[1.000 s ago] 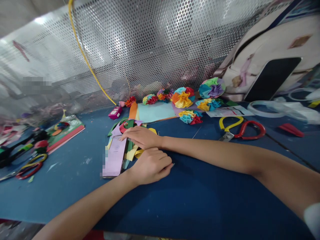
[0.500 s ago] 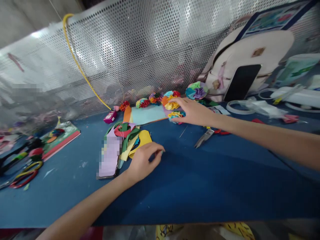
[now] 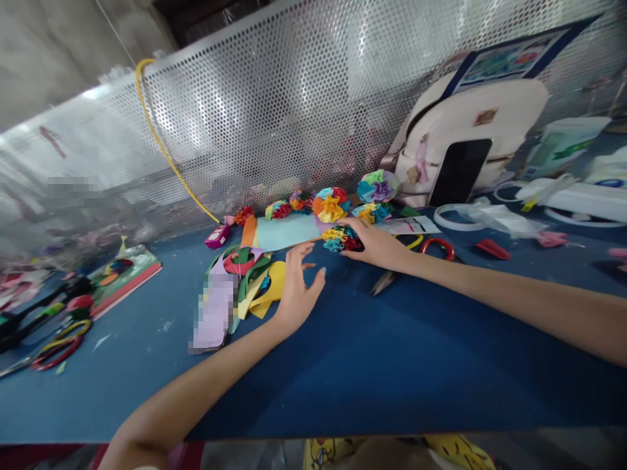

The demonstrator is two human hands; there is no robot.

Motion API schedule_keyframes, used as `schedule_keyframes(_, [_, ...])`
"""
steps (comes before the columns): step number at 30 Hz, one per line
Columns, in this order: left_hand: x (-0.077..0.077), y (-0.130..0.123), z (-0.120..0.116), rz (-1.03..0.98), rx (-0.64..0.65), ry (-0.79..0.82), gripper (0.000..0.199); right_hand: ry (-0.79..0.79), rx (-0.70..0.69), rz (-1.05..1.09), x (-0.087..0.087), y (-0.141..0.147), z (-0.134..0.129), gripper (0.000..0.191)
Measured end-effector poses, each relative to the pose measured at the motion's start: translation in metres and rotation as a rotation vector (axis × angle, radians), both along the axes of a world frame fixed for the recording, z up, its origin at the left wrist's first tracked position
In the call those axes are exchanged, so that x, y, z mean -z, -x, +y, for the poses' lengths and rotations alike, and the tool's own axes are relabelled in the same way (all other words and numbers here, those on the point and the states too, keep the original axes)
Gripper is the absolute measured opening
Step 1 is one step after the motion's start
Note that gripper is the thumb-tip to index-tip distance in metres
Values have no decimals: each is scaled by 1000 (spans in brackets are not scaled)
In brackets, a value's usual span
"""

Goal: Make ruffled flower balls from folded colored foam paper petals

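Observation:
My right hand (image 3: 369,245) has its thumb and fingers around a small ruffled rosette (image 3: 340,239) of yellow, blue and red. My left hand (image 3: 300,287) is raised over the blue table (image 3: 343,365), fingers apart and holding nothing. Left of it lie a yellow cut sheet (image 3: 274,287) and curled green and red strips (image 3: 247,266). Behind my hands, several more rosettes line the back, among them an orange and red one (image 3: 331,205) and a green and purple one (image 3: 378,187). Scissors with red and yellow handles (image 3: 437,249) are partly hidden under my right forearm.
A phone (image 3: 214,313) lies at the left of the strips. Farther left are a booklet (image 3: 125,281) and more scissors (image 3: 56,349). A backpack (image 3: 470,124) with a dark phone (image 3: 460,172) against it stands back right, near white rolls (image 3: 458,217). Perforated metal (image 3: 274,98) borders the back.
My left hand has opened and moved up toward the rosettes. My right hand has come down a little, now around the small rosette, uncovering a blue and yellow one behind it. The view has shifted slightly.

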State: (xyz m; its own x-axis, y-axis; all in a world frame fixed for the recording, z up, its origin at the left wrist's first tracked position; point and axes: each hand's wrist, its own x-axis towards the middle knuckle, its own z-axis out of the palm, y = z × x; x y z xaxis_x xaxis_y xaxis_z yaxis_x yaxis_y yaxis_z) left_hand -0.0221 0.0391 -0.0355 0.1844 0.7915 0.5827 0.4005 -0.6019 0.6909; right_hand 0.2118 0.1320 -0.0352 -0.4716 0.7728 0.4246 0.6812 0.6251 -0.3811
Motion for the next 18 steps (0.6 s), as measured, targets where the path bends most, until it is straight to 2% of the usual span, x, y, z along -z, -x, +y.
schedule_keyframes(4, [7, 3, -4, -13, -12, 14, 48, -22, -89, 49, -5, -1, -3, 61])
schedule_keyframes(9, [11, 8, -6, -114, -29, 180, 51, -50, -185, 166, -7, 5, -16, 52])
schedule_keyframes(14, [13, 7, -2, -303, -5, 322, 81, -49, -267, 338, -6, 15, -35, 52])
schedule_keyframes(18, [7, 6, -3, -365, 114, 421, 106, -79, -338, 351, -3, 21, -49, 63])
